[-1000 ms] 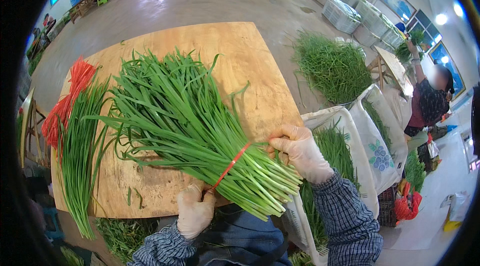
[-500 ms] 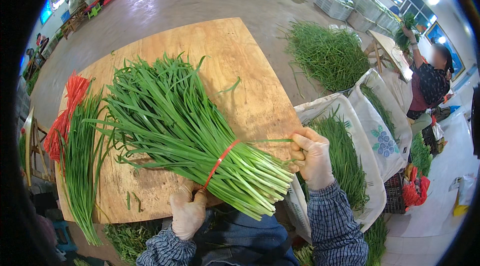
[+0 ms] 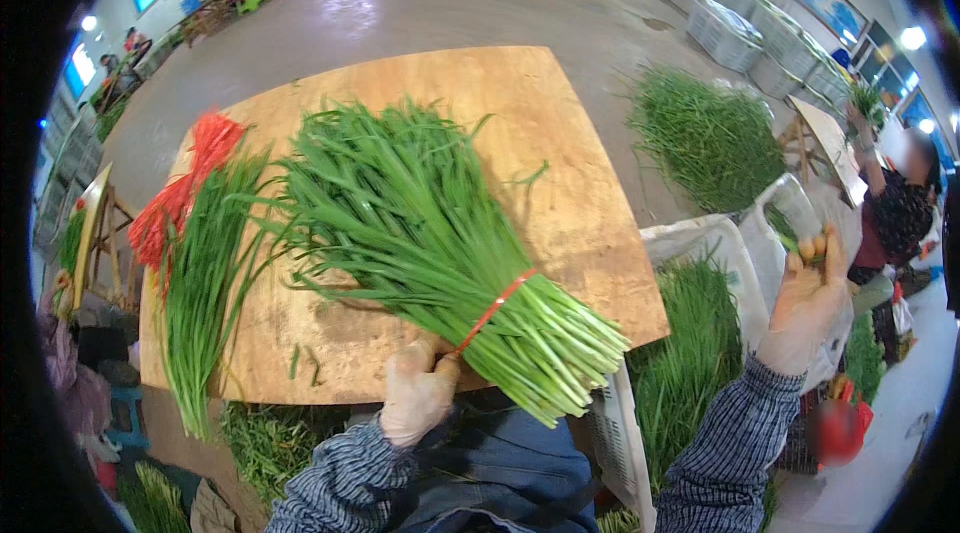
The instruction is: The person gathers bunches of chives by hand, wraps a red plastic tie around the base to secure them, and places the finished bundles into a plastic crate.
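Note:
A thick bundle of garlic chives (image 3: 430, 223), bound by a red band (image 3: 497, 308), lies slanted on the wooden board (image 3: 590, 233). Its pale cut ends point to the lower right. My gloved left hand (image 3: 420, 388) is closed on the bundle's near edge, beside the band; the bundle hides some of its fingers. Off the board at the right, my gloved right hand (image 3: 803, 308) is raised above the white-lined crates. Its fingers are curled together, slightly blurred, and what they hold, if anything, cannot be made out. A loose leaf (image 3: 532, 175) lies beyond the bundle.
Red plastic ties (image 3: 190, 193) and a smaller heap of chives (image 3: 205, 283) lie on the board's left. A lined crate of chives (image 3: 690, 333) stands at right, near a green pile (image 3: 705, 138) on the floor. A co-worker (image 3: 900, 193) is at far right.
My right hand has left the bundle's cut ends, where it pinched a single leaf, and swung right over the crates. My left hand stays at the band. The whole view has shifted.

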Motion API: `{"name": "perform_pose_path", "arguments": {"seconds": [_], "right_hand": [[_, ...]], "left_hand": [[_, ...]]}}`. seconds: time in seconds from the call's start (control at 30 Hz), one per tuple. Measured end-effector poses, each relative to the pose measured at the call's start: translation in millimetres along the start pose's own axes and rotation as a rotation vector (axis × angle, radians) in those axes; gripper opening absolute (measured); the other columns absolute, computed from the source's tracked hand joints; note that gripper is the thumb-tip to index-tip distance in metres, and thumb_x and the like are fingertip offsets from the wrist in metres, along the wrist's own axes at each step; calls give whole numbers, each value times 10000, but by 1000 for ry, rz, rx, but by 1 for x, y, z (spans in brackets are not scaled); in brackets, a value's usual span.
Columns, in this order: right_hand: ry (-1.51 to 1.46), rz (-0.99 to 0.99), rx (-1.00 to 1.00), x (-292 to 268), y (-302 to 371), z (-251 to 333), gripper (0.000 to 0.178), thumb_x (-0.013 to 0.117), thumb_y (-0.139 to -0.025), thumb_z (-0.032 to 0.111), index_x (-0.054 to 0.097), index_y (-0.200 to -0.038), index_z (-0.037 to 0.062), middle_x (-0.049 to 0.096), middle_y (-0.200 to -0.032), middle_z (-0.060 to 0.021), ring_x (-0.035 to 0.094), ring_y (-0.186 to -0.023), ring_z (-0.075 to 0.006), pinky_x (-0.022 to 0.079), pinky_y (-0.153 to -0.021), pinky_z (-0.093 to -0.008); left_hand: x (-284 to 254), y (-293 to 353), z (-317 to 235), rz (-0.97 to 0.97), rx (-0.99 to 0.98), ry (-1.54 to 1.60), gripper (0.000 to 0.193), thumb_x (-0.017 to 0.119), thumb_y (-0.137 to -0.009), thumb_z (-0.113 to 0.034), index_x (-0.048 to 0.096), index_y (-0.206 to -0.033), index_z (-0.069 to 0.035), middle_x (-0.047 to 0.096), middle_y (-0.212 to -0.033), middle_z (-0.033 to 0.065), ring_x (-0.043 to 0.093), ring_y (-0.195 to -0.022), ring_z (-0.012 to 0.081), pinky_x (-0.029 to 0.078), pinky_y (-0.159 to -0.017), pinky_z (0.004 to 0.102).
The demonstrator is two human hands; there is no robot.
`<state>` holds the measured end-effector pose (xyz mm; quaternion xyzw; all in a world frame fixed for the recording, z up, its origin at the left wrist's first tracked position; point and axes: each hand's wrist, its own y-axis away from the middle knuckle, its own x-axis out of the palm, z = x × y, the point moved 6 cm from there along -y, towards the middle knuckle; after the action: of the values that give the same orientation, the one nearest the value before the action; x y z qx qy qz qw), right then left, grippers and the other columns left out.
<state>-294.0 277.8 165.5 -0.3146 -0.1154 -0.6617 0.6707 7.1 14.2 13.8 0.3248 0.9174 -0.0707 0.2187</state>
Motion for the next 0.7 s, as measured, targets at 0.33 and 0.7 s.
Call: {"name": "perform_pose_path", "arguments": {"seconds": [0.33,0.7], "right_hand": [[419,1682,-304,206,296,-16,329,519,-757,69,515,-1074,-19,539,-1062,-227,543,-952,-357,391,-798,-508],[1683,1074,-647,128,236,-96,847,708,-667,359,337,-1303,-62,357,-1332,-233,336,-1231,-364,191,-1042,-514]], "left_hand": [[-11,7,-17,-76,52,-264,228,544,-779,-182,628,-937,-40,634,-814,211,613,-814,372,488,-738,409],[1,-20,-8,183,59,29,170,506,-757,-152,593,-760,-6,591,-726,241,587,-725,399,464,-654,440]]}}
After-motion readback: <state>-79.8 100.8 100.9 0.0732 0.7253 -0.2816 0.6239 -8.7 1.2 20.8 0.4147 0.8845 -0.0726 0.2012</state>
